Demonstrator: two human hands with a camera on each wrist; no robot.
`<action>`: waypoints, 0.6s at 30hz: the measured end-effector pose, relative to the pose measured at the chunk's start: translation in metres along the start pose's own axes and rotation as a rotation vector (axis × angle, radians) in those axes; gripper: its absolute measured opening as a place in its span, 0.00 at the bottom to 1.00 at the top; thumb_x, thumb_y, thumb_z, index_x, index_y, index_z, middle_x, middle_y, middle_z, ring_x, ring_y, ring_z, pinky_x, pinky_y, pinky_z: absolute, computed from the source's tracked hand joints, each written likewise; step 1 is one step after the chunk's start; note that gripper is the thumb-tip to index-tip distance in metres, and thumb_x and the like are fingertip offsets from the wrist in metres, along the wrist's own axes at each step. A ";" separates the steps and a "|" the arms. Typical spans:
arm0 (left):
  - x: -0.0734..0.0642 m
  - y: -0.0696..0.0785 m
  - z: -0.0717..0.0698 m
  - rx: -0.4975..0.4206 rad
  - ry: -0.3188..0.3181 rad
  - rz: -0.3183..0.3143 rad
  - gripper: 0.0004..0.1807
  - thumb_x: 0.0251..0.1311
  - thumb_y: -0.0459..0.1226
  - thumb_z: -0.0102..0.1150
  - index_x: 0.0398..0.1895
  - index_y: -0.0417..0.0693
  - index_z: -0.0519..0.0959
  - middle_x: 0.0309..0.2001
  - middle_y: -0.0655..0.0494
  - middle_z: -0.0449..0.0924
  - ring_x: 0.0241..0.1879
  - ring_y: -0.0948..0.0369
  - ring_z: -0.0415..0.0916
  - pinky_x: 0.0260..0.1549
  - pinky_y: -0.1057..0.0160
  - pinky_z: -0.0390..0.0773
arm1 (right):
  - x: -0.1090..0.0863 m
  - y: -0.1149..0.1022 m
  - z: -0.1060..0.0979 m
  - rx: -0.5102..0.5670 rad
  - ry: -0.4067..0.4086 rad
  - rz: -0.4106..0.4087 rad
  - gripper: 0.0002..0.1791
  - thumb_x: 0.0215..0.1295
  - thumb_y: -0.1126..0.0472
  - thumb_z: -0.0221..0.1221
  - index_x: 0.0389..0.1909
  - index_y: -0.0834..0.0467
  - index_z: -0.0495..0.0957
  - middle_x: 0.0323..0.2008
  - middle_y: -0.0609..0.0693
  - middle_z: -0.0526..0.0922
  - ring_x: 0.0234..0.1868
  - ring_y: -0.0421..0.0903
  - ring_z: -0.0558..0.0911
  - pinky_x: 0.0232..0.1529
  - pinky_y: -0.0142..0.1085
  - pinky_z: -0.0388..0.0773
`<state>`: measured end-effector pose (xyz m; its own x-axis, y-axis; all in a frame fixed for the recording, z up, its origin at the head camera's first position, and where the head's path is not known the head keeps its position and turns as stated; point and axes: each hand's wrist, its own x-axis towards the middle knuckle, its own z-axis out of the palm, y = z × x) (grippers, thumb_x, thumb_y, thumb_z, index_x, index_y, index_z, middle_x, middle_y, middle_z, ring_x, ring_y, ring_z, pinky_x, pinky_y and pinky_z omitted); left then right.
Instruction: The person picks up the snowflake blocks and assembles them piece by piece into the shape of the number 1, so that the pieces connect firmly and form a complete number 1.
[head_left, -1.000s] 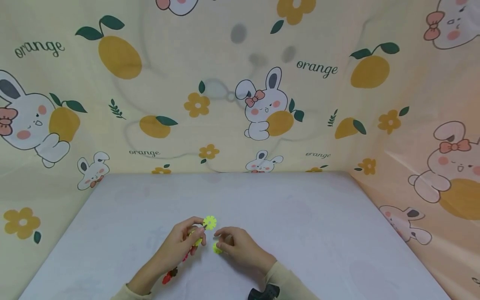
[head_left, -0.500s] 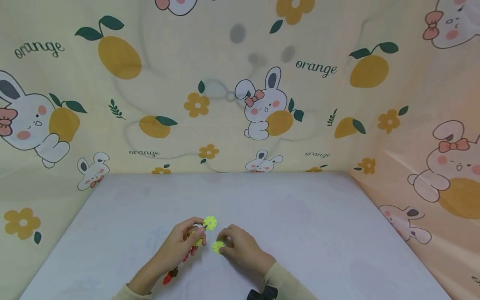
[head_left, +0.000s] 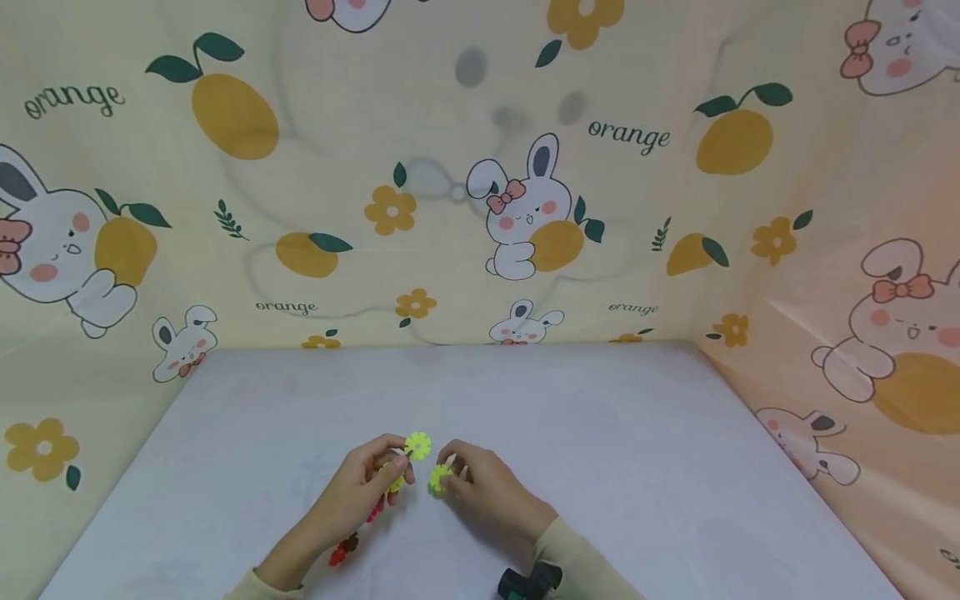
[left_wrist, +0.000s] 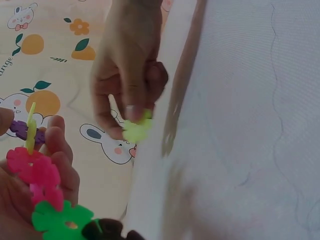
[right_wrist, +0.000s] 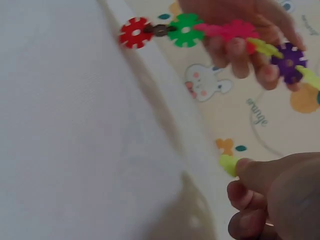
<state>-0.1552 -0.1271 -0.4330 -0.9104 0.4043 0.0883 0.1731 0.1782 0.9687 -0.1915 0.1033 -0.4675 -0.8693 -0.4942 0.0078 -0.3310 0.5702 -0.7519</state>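
Note:
My left hand [head_left: 360, 483] holds a chain of notched plastic snowflake discs. In the right wrist view the chain runs from a red disc [right_wrist: 135, 32] through a brown disc [right_wrist: 160, 30], a green disc [right_wrist: 186, 30] and pink pieces [right_wrist: 239, 35] to a purple disc [right_wrist: 289, 62] between yellow ones. A yellow disc [head_left: 417, 446] sticks out past the left fingertips. My right hand [head_left: 491, 487] pinches a separate yellow snowflake disc [left_wrist: 136, 131] between thumb and fingers, a short gap from the chain. Whether a second disc lies behind it, I cannot tell.
Both hands are above a white table [head_left: 600, 433]. A cloth printed with rabbits and oranges [head_left: 435, 108] stands behind the table and along its sides. A black device [head_left: 528, 581] sits by the right sleeve.
My right hand has turned its yellow disc and raised it slightly in the head view, near the chain's end. The left hand and the chain have stayed almost still.

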 end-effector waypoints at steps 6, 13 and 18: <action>0.000 0.002 -0.001 -0.002 0.001 0.001 0.16 0.79 0.41 0.44 0.57 0.39 0.73 0.42 0.35 0.80 0.23 0.69 0.70 0.16 0.71 0.69 | 0.001 -0.012 -0.012 0.117 0.067 -0.072 0.15 0.71 0.63 0.60 0.56 0.59 0.77 0.30 0.48 0.80 0.19 0.33 0.69 0.23 0.26 0.69; -0.001 0.006 -0.001 0.009 0.011 -0.010 0.15 0.79 0.41 0.46 0.57 0.41 0.74 0.44 0.38 0.81 0.21 0.69 0.69 0.14 0.71 0.67 | -0.004 -0.029 -0.021 0.325 0.124 -0.131 0.14 0.73 0.63 0.58 0.57 0.58 0.77 0.32 0.57 0.80 0.18 0.33 0.69 0.23 0.26 0.70; -0.001 0.005 -0.001 0.023 0.012 -0.009 0.14 0.78 0.41 0.46 0.56 0.42 0.75 0.41 0.38 0.81 0.19 0.70 0.66 0.14 0.72 0.65 | -0.007 -0.036 -0.024 0.428 0.169 -0.170 0.15 0.74 0.65 0.57 0.58 0.60 0.76 0.33 0.64 0.79 0.20 0.34 0.69 0.23 0.26 0.69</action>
<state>-0.1536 -0.1276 -0.4281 -0.9165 0.3914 0.0823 0.1731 0.2026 0.9638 -0.1828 0.1020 -0.4246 -0.8755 -0.4228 0.2341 -0.3233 0.1522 -0.9340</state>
